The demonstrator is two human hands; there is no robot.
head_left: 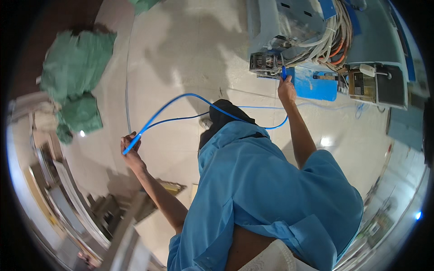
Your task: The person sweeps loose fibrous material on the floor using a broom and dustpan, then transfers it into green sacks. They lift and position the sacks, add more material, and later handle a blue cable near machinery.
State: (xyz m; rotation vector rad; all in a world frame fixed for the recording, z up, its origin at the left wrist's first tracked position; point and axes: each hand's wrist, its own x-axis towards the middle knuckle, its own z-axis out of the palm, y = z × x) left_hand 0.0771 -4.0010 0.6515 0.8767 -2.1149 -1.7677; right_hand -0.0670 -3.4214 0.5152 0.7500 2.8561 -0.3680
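My left hand (131, 147), out to the left, is closed round a blue hose (151, 118). From there one run of the hose arcs over my legs and curves up toward my right forearm. A second run passes behind my legs to the right along the floor. My right hand (286, 90) is raised at the machine and closed on a small blue handle-like piece (284, 72); its exact kind is not clear. That piece points at a dark block of wires or terminals (264, 62) on the machine's near corner. Whether it touches the block cannot be seen.
A thick bundle of pale and orange cables (337, 34) hangs on the grey-blue machine (289, 20). A blue panel (312, 86) sits below it. Green covers (77, 63) drape over something at left. Frames or boards (68, 189) stand lower left. Thin blue hose (360, 109) loops on the floor.
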